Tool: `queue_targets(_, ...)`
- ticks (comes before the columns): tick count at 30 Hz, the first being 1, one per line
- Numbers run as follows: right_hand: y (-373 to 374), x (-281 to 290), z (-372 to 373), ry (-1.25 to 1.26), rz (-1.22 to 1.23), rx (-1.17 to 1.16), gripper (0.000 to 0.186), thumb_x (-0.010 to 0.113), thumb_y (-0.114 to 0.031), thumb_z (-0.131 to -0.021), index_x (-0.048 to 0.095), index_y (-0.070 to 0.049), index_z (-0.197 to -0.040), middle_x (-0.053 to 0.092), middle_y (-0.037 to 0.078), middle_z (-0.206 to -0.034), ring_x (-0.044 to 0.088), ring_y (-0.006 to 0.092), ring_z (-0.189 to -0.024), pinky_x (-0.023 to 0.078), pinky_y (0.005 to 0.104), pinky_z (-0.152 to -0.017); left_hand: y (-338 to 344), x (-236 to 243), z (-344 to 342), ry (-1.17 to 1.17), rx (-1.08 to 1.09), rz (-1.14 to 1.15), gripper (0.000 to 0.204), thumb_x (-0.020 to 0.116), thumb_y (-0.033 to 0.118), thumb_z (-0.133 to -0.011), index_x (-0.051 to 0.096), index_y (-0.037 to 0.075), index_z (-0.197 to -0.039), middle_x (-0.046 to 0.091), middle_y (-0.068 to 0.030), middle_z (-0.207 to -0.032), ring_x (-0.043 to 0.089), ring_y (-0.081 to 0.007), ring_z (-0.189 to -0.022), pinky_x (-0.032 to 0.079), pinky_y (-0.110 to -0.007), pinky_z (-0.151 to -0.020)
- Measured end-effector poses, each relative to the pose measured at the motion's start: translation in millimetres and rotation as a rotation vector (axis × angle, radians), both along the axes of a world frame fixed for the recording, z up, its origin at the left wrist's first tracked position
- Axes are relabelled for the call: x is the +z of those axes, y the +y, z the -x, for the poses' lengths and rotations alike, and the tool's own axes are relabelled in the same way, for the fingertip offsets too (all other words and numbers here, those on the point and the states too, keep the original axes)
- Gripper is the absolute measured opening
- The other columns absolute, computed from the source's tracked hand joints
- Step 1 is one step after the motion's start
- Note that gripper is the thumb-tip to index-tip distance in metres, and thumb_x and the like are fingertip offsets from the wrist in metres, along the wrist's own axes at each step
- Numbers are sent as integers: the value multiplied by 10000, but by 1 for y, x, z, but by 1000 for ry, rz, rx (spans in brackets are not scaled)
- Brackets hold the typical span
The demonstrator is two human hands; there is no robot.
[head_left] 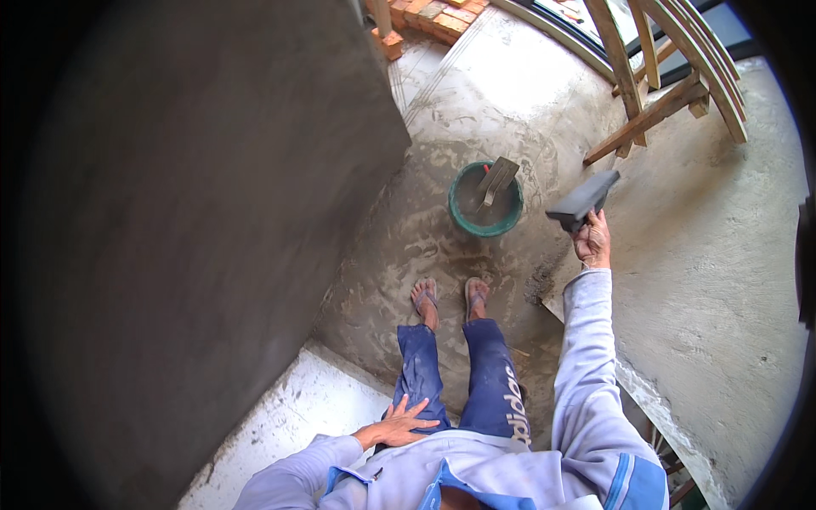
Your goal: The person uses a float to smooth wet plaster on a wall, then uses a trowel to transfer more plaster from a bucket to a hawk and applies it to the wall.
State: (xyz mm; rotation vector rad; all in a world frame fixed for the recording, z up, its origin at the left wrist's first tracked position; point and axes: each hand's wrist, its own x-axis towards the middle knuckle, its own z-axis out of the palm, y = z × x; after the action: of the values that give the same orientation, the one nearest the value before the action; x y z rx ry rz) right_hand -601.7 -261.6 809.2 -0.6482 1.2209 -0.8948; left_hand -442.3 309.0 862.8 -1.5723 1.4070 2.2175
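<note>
My right hand (593, 241) is closed round the handle of a dark grey plastering float (583, 201), held out to the right, close to the grey plastered wall (705, 255). My left hand (398, 427) lies on my left thigh with its fingers spread, holding nothing. Ahead of my feet stands a round green tub (486, 232) with murky grey liquid in it. A trowel (500, 175) with a flat grey blade leans in the tub, and something small and red shows beside it.
On the left rises a large dark grey plastered wall (212, 212). The floor (382, 255) is smeared with mortar, with a crumbly heap (541, 282) by the right wall's foot. A wooden chair-like frame (659, 115) stands at the far right. Orange bricks (438, 17) lie at the back.
</note>
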Motion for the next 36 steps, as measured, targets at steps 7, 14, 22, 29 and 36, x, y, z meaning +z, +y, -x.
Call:
queue_targets(7, 10, -24, 9, -206, -44, 105, 256, 510, -151, -1037, 485, -120, -1289, 623, 90, -1269, 641, 314, -1122, 553, 558, -911, 20, -6, 70, 76, 286, 328, 354, 521, 361, -1012, 663, 102, -1209, 580, -117, -1377, 400, -310, -1416, 189, -647, -1158)
queue_targets(14, 64, 8, -53, -565, -170, 131, 292, 425, -136, -1017, 559, -42, -1258, 673, 119, -1182, 645, 312, -1126, 544, 467, -956, 27, 65, 88, 63, 843, -77, 445, 430, 444, -1042, 578, 129, -1318, 655, -185, -1209, 610, -354, -1157, 455, -423, -975)
queue_targets(22, 46, 60, -101, 608, 589, 309, 440, 641, -153, -980, 487, -22, -1370, 656, 99, -1119, 649, 182, -963, 542, 328, -865, 17, 10, 94, 199, 635, 196, 525, 410, 447, -1052, 467, 124, -1461, 624, -143, -1335, 609, -310, -1194, 447, -389, -1011)
queue_targets(29, 125, 196, -216, 186, 850, 487, 638, 653, -199, -941, 379, -50, -1498, 505, 204, -1425, 532, 317, -1277, 458, 390, -1036, 176, 24, 18, 242, 836, 259, 490, 558, 350, -1009, 552, 25, -1375, 613, -159, -1346, 596, -269, -1208, 422, -385, -1070)
queue_targets(36, 218, 135, -374, 11, 523, 257, 710, 702, -186, -890, 385, 14, -1493, 519, 225, -1439, 514, 304, -1330, 398, 360, -1107, 165, 258, -94, -440, 1709, 911, 342, 526, 79, -1027, 549, -10, -1356, 459, -123, -1469, 554, -245, -1254, 450, -339, -1054)
